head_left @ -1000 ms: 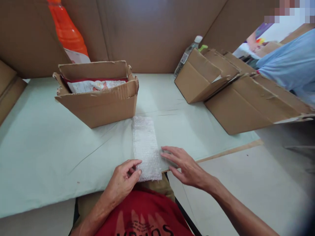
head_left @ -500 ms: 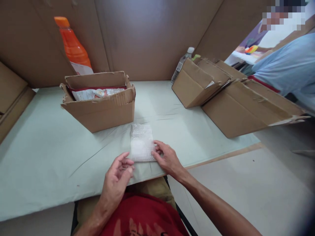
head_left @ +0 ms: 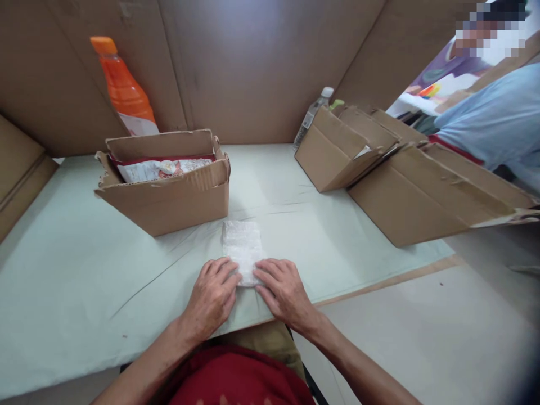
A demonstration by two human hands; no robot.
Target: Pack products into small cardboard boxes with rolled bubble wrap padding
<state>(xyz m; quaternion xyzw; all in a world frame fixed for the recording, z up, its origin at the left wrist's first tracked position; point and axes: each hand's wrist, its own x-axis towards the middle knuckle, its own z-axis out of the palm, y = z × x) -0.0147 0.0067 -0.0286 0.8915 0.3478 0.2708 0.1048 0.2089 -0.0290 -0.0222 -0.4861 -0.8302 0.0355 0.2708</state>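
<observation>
A flat, whitish bubble-wrap piece (head_left: 243,242) lies on the pale green tablecloth close to the table's front edge. My left hand (head_left: 215,292) rests palm down with its fingertips on the near left corner of the wrap. On the opposite side, my right hand (head_left: 284,292) lays its fingers on the near right corner. Both hands have their fingers stretched out, not wrapped round anything. Whether something lies inside the bubble wrap I cannot tell.
An open cardboard box (head_left: 185,197) holding a printed packet (head_left: 164,170) stands behind on the left, an orange bottle (head_left: 126,93) beyond it. Two cardboard boxes (head_left: 333,152) (head_left: 417,197) and a clear bottle (head_left: 310,118) stand right. A person in light blue (head_left: 493,118) is far right.
My left hand has turned palm down and moved onto the wrap's near left corner. My right hand has flattened over the near right corner.
</observation>
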